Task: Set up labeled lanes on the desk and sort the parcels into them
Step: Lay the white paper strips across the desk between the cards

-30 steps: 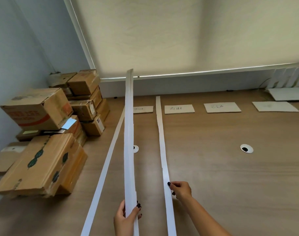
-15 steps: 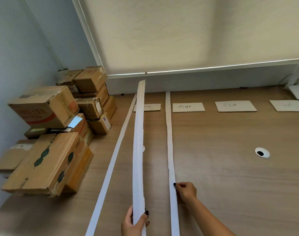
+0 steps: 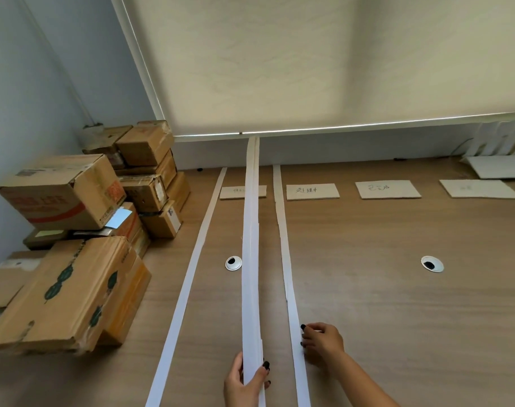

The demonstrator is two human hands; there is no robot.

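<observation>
A bundle of spare paper strips (image 3: 251, 259) stands off the desk (image 3: 382, 289), pinched at its near end in the left hand (image 3: 244, 383), kept ready. The right hand (image 3: 322, 346) presses fingertips flat on a laid strip (image 3: 285, 259) near the desk's front edge, apparently straightening this lane divider. Label cards (image 3: 312, 191) line the back edge; parcels (image 3: 74, 245) wait at the left edge.

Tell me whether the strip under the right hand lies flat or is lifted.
Flat: the strip lies along the desk, right hand pressing its near end.
</observation>
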